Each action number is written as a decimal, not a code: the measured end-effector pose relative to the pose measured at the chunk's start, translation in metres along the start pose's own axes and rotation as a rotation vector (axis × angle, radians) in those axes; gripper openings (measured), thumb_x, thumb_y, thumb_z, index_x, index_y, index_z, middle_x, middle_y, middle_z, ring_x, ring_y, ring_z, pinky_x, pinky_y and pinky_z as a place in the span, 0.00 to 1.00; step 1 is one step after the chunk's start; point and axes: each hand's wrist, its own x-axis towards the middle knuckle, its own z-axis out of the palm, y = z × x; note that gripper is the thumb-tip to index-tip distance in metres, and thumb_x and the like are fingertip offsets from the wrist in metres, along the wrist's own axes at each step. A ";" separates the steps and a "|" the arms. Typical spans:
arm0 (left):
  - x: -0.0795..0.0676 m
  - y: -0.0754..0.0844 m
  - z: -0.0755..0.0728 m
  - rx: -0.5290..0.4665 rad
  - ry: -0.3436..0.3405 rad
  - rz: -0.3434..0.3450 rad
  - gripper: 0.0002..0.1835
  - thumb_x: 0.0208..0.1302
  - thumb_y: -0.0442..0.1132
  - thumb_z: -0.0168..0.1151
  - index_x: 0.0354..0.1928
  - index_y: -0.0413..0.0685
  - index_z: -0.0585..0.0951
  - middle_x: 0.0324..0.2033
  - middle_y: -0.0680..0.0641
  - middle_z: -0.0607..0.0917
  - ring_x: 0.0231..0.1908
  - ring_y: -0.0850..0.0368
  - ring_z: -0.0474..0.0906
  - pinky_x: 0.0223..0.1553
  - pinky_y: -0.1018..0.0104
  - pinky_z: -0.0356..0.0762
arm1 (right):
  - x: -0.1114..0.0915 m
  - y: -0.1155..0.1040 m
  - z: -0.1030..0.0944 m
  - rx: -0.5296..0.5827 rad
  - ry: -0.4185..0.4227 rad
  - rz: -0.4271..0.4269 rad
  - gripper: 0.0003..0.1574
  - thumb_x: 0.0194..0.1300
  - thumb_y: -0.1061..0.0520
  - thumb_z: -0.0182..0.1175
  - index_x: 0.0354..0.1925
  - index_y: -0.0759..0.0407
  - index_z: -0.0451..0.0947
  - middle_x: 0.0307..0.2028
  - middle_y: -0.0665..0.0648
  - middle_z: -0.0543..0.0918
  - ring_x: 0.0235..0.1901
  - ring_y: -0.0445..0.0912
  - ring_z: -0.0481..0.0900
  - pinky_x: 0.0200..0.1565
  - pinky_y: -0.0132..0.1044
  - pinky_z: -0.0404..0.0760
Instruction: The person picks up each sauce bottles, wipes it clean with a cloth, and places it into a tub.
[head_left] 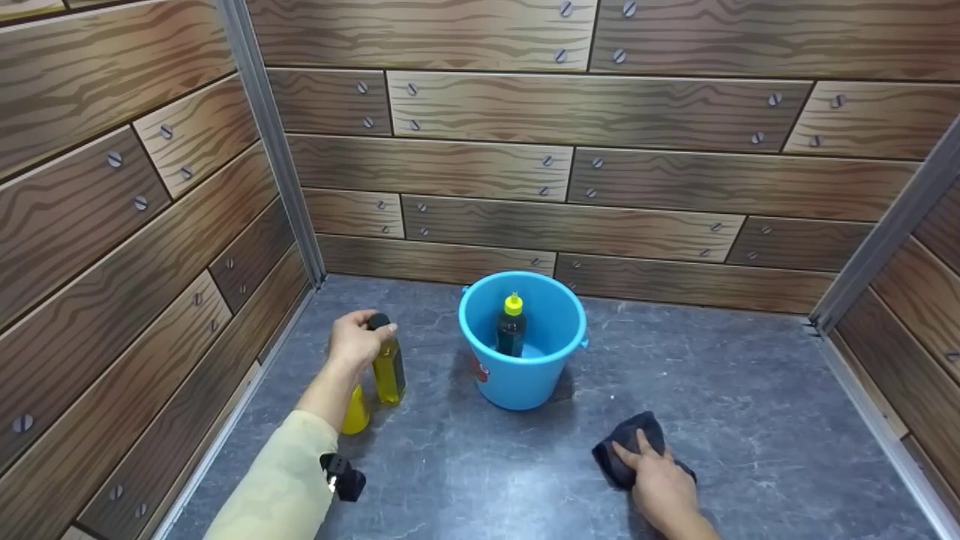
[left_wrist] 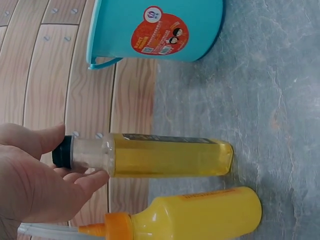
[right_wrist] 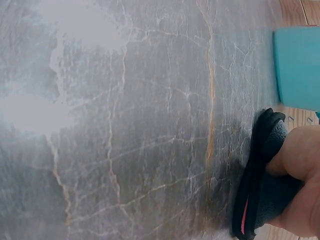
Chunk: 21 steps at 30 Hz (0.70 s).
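My left hand (head_left: 356,341) grips a clear bottle of yellow oil (head_left: 388,371) at its black cap and neck. The bottle stands upright left of a blue bucket (head_left: 517,386); whether its base touches the floor I cannot tell. Just beside it is a yellow squeeze bottle (left_wrist: 210,215) with an orange nozzle, partly covered by my forearm in the head view. On the right, my right hand (head_left: 664,487) holds a bunched dark cloth (head_left: 626,442) against the floor, with thumb and fingers dug into its folds (right_wrist: 275,195).
Inside the bucket stands a dark bottle (head_left: 511,334) with a yellow cap. Grey marbled floor (head_left: 750,405) runs around these things. Wood-patterned walls (head_left: 480,169) with metal corner posts (head_left: 274,135) enclose it at the back, left and right.
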 end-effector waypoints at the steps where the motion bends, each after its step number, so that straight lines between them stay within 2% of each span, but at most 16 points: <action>1: 0.000 0.000 0.000 0.011 0.002 -0.001 0.26 0.77 0.37 0.66 0.72 0.38 0.76 0.71 0.33 0.75 0.72 0.38 0.70 0.69 0.49 0.72 | 0.000 0.000 0.000 -0.003 0.007 -0.003 0.44 0.62 0.77 0.53 0.70 0.48 0.80 0.76 0.73 0.65 0.65 0.86 0.62 0.30 0.56 0.82; 4: -0.002 0.001 0.002 0.025 -0.004 0.001 0.23 0.76 0.36 0.67 0.68 0.38 0.80 0.67 0.34 0.79 0.69 0.38 0.73 0.67 0.48 0.74 | -0.001 0.000 0.001 -0.012 0.017 -0.003 0.43 0.63 0.76 0.53 0.70 0.48 0.80 0.75 0.73 0.65 0.64 0.86 0.63 0.37 0.63 0.84; 6: -0.004 0.002 0.003 0.034 -0.023 0.013 0.22 0.75 0.36 0.68 0.67 0.38 0.81 0.66 0.34 0.80 0.69 0.37 0.74 0.66 0.47 0.75 | 0.000 0.000 0.001 -0.018 0.013 0.001 0.42 0.64 0.76 0.53 0.70 0.48 0.80 0.75 0.73 0.66 0.65 0.86 0.64 0.42 0.68 0.83; 8: -0.006 0.003 0.005 0.032 -0.052 0.026 0.22 0.75 0.35 0.68 0.67 0.37 0.81 0.66 0.33 0.80 0.68 0.37 0.74 0.66 0.47 0.75 | 0.000 0.001 0.001 -0.018 0.008 0.005 0.42 0.64 0.75 0.54 0.70 0.48 0.80 0.75 0.73 0.65 0.65 0.86 0.63 0.44 0.69 0.82; 15: -0.018 0.003 0.014 0.075 -0.194 0.098 0.24 0.74 0.34 0.70 0.68 0.36 0.80 0.63 0.33 0.82 0.65 0.38 0.78 0.65 0.46 0.76 | 0.000 0.000 0.000 -0.019 0.006 -0.001 0.41 0.65 0.75 0.54 0.71 0.48 0.80 0.76 0.72 0.65 0.66 0.85 0.63 0.45 0.71 0.81; 21: -0.029 0.004 0.022 0.105 -0.258 0.123 0.21 0.73 0.34 0.70 0.64 0.38 0.83 0.60 0.35 0.85 0.61 0.40 0.82 0.63 0.45 0.78 | -0.001 -0.001 -0.001 -0.023 0.004 0.002 0.40 0.66 0.74 0.54 0.71 0.48 0.79 0.76 0.72 0.65 0.67 0.84 0.63 0.44 0.70 0.82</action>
